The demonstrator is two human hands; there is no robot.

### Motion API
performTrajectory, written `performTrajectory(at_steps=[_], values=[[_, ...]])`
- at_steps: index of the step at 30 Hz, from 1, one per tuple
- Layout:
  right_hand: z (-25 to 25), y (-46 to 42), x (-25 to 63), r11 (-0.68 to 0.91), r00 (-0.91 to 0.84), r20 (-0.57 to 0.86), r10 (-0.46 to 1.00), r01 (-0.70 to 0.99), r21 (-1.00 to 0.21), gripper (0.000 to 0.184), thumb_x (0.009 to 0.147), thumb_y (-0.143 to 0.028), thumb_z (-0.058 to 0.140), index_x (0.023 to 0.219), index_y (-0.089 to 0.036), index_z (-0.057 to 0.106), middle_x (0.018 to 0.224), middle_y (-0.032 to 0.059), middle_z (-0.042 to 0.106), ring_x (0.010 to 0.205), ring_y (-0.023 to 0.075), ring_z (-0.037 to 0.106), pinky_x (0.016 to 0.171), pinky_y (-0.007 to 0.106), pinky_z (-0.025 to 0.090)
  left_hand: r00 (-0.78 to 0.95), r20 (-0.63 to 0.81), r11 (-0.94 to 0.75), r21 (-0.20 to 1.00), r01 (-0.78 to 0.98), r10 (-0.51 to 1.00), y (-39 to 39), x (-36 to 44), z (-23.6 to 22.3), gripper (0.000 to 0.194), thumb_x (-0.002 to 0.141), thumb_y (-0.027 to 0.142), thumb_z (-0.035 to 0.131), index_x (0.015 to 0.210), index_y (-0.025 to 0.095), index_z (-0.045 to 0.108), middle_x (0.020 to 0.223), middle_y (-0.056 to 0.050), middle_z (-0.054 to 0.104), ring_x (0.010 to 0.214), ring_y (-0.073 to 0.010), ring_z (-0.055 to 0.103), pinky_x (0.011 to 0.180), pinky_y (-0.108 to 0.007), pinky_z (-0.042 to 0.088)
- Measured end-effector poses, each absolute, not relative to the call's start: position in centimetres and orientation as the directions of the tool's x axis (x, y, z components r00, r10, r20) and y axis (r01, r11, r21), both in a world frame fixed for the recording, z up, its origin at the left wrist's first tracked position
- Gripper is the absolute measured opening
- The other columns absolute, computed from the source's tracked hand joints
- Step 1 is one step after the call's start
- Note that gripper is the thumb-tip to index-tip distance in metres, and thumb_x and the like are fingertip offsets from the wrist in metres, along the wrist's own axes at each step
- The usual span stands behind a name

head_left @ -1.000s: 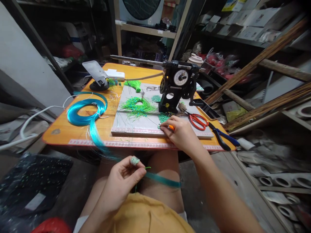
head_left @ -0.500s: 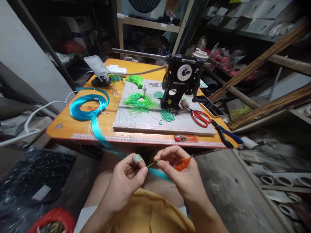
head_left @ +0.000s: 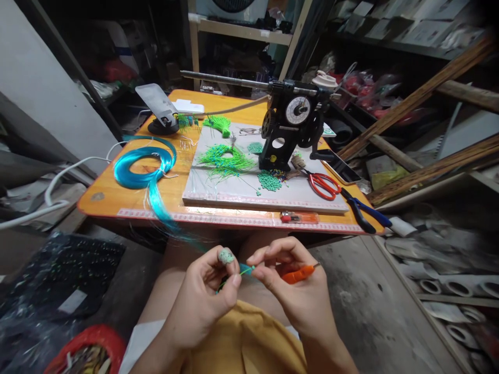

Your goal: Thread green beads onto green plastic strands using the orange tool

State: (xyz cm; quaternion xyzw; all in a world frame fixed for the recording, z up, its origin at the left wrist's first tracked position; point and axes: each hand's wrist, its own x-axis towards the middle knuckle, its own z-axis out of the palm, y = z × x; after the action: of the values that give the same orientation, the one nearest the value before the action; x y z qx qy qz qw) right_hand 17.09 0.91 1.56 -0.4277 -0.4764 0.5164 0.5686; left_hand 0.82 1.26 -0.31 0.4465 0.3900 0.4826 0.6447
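Note:
Over my lap, my left hand (head_left: 212,285) pinches a thin bright green cord (head_left: 245,271) between thumb and forefinger. A speckled, pale green wrap (head_left: 226,256) covers the tip of that forefinger. Facing it, my right hand (head_left: 292,275) is closed, with a tiny green bead (head_left: 253,268) at its thumb and fingertip, touching the cord's end. An orange-handled tool (head_left: 298,274) lies tucked in the right palm; its working end is too small to make out. Behind the hands, a strand of blue fibre (head_left: 159,205) hangs from a coil (head_left: 125,169) on the table.
On the table (head_left: 105,200) a grey board (head_left: 210,193) carries green cord bundles (head_left: 224,162), loose green beads (head_left: 268,181), a black hand-cranked winder (head_left: 286,124) and red-handled scissors (head_left: 324,186). Blue-handled pliers (head_left: 362,210) and an orange lighter (head_left: 299,217) lie near the front edge.
The gap between the green cord's end and the bead at my right fingertips has closed. Both hands have shifted slightly, and the view has tilted a little downward.

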Motion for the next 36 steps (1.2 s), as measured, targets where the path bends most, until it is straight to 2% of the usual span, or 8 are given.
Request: performTrajectory(at_steps=[13,17,23,27,29,32,34,36], values=[[1.6,0.9,16.8,0.08,0.005,0.08,0.997,-0.143,-0.987,0.025,0.077,-0.016,0.082,0.085,-0.024,0.061,0.082,-0.0003,0.078,0.066,0.0111,0.066,0.049,0.018,0.041,0.244,-0.09,0.162,0.942,-0.294,0.966,1.2,0.8,0.0,0.02,0.083,0.021,0.07,0.072,0.018,0.055,0.072,0.003,0.051,0.066,-0.0106,0.046,0.065,-0.017,0.042],[1.4,1.0,17.0,0.066,-0.009,0.067,0.998,-0.101,-0.993,0.019,0.078,-0.019,0.082,0.089,-0.024,0.067,0.082,0.001,0.076,0.063,0.0115,0.061,0.047,0.02,0.039,0.204,-0.17,0.232,0.914,-0.333,0.964,1.1,1.0,0.6,0.019,0.081,0.026,0.076,0.072,0.016,0.062,0.073,0.001,0.058,0.071,-0.0119,0.053,0.068,-0.018,0.046],[1.8,1.3,17.4,0.198,-0.085,0.195,0.977,0.025,-0.98,0.01,0.081,-0.021,0.078,0.09,-0.027,0.08,0.08,0.001,0.064,0.063,0.011,0.055,0.049,0.021,0.04,0.205,-0.191,0.252,0.911,-0.328,0.96,1.3,1.1,0.6,0.019,0.078,0.028,0.081,0.072,0.016,0.068,0.072,0.001,0.062,0.071,-0.0118,0.057,0.067,-0.018,0.048],[1.7,1.2,17.3,0.226,-0.055,0.223,0.973,0.054,-0.973,0.006,0.084,-0.021,0.076,0.083,-0.026,0.08,0.081,0.0018,0.059,0.07,0.0124,0.058,0.052,0.02,0.043,0.182,-0.169,0.223,0.915,-0.336,0.969,1.2,1.2,0.1,0.014,0.076,0.021,0.082,0.086,0.019,0.073,0.082,-0.001,0.069,0.077,-0.0136,0.064,0.071,-0.019,0.051],[1.5,1.1,17.4,0.178,-0.06,0.179,0.982,-0.03,-0.984,0.005,0.085,-0.022,0.076,0.083,-0.026,0.079,0.088,0.0033,0.061,0.075,0.0131,0.06,0.052,0.019,0.045,0.181,-0.124,0.177,0.932,-0.315,0.976,1.2,1.3,0.0,0.011,0.078,0.018,0.079,0.087,0.02,0.073,0.085,-0.001,0.071,0.081,-0.0148,0.066,0.074,-0.021,0.053],[1.2,1.1,17.7,0.031,-0.13,0.076,0.989,-0.321,-0.947,0.005,0.088,-0.028,0.073,0.085,-0.025,0.075,0.094,0.0048,0.065,0.065,0.0105,0.061,0.041,0.016,0.042,0.191,-0.044,0.083,0.975,-0.204,0.981,1.2,1.2,-0.1,0.007,0.084,0.016,0.072,0.078,0.019,0.072,0.077,0.0,0.068,0.076,-0.0138,0.065,0.072,-0.02,0.052],[1.2,1.1,17.9,-0.052,-0.178,0.036,0.983,-0.468,-0.882,0.007,0.088,-0.031,0.073,0.084,-0.024,0.073,0.084,0.0035,0.066,0.054,0.0093,0.059,0.033,0.013,0.038,0.176,-0.022,0.051,0.985,-0.162,0.984,1.5,1.0,-0.1,0.008,0.085,0.015,0.071,0.079,0.019,0.074,0.076,0.0,0.066,0.075,-0.0131,0.064,0.07,-0.019,0.051],[1.5,1.0,18.1,-0.088,-0.204,0.019,0.979,-0.504,-0.859,0.009,0.085,-0.03,0.076,0.081,-0.023,0.074,0.071,0.0006,0.061,0.049,0.0087,0.056,0.03,0.012,0.038,0.154,-0.028,0.055,0.984,-0.171,0.988,1.7,0.7,-0.1,0.008,0.084,0.014,0.071,0.081,0.02,0.076,0.079,0.0,0.066,0.075,-0.0125,0.064,0.07,-0.019,0.051]])
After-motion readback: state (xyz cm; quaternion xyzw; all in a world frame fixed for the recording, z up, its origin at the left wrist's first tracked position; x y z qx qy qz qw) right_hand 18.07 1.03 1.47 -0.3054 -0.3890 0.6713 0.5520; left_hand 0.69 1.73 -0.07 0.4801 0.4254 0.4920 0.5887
